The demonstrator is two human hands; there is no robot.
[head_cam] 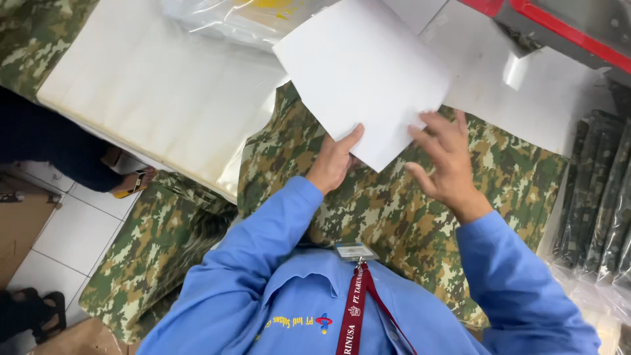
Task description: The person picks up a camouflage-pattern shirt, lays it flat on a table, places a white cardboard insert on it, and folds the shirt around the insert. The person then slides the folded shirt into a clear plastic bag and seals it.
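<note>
My left hand [336, 160] pinches the near edge of a white sheet of card [363, 69], thumb on top, and holds it tilted over a camouflage garment [401, 210]. That garment lies spread on the white table [158, 92]. To the right, my right hand [448, 160] hovers with its fingers spread, just at the sheet's lower right edge, holding nothing. Blue sleeves cover both my arms, and a red lanyard with a badge hangs at my chest.
More camouflage cloth [148, 250] hangs off the table's near left edge toward the tiled floor. A clear plastic bag [230, 16] lies at the far edge. Packed dark garments [601, 197] are stacked at right. Another person's sandalled foot [128, 181] stands at left.
</note>
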